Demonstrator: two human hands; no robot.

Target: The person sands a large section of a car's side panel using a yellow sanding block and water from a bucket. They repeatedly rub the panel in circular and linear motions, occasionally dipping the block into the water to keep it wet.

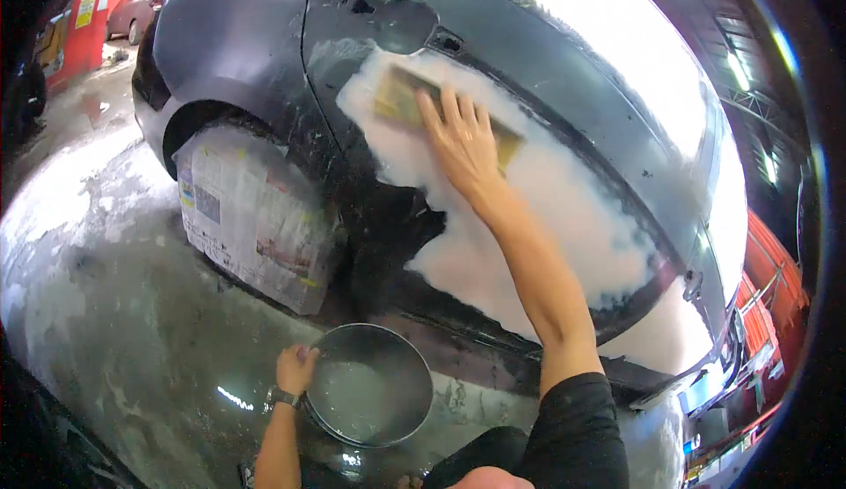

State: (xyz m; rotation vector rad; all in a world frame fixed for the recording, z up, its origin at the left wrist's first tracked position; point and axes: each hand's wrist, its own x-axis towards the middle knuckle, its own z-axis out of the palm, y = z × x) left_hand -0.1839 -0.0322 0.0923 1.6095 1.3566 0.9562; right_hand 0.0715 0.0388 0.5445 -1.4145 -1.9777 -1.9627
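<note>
My right hand [463,141] lies over a long yellowish sanding block [401,101], gripping it against the car door. The block is blurred and rests on a wide patch of pale pink filler [546,211] on the dark car door [608,101]. Below, my left hand [296,368] is closed on the left rim of a round bucket [429,383], with a watch on its wrist. Cloudy water [361,396] stands in the bucket. Whether anything else is in my left fingers is too small to tell.
Newspaper [251,216] covers the wheel beside the door. The concrete floor [132,339] looks wet. Another filler patch [656,335] shows on the panel at the right. A parked red car [134,9] stands far left, and red shutters [771,269] are at the right.
</note>
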